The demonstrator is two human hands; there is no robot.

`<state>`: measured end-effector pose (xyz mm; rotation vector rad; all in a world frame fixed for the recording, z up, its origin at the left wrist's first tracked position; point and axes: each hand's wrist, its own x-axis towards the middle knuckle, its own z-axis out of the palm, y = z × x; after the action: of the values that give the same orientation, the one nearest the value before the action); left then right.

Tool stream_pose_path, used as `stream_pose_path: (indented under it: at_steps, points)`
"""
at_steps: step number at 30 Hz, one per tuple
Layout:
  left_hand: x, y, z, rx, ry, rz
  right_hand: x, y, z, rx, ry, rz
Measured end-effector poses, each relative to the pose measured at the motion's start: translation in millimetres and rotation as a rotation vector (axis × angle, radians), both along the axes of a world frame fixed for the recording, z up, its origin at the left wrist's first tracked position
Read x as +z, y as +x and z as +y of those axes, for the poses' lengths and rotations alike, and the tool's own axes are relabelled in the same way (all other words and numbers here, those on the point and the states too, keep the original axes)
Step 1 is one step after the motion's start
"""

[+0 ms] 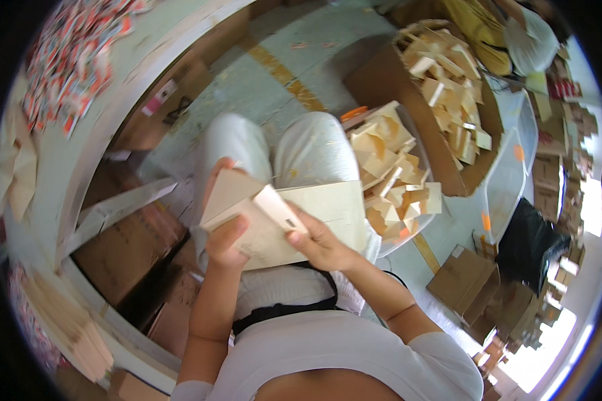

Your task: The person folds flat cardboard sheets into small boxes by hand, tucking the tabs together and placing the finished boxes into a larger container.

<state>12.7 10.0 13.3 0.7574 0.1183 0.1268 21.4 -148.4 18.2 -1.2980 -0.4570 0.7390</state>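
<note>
Over my lap I hold a small cream paperboard box (261, 225) that bears some printed writing. My left hand (227, 240) grips its left side, the thumb pressed on the face and the fingers behind. A slanted flap stands up at the box's upper left. My right hand (321, 238) clasps the narrow side panel, which has a small dark slot, with its thumb near the panel's lower end. Across my thighs lies a flat cream board (333, 205), partly covered by the box and my right hand.
To my right, a clear plastic tub (421, 225) holds folded cream boxes. Beyond it stands a large corrugated carton (434, 145) full of similar pieces. A table (145, 65) at left carries a pile of red-and-white packets (80, 65). Cartons (125, 250) sit underneath. Another person (527, 40) sits at upper right.
</note>
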Motion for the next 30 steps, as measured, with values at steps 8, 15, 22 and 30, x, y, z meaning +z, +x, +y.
stream_pose_path:
  at_steps: [8,15,22,30]
  points:
    - [2,12,-34,-0.126,-0.022,0.032,14,5,-43,-0.092,-0.103,0.019]
    - [1,25,-31,-0.455,0.793,-0.277,41,24,-94,-0.075,-0.478,-0.208]
    - [-12,7,-49,-0.109,0.661,-0.006,23,3,-80,-0.469,-0.255,-0.214]
    - [-12,20,-28,-0.379,0.475,0.158,-12,44,-191,-1.605,-0.145,-0.120]
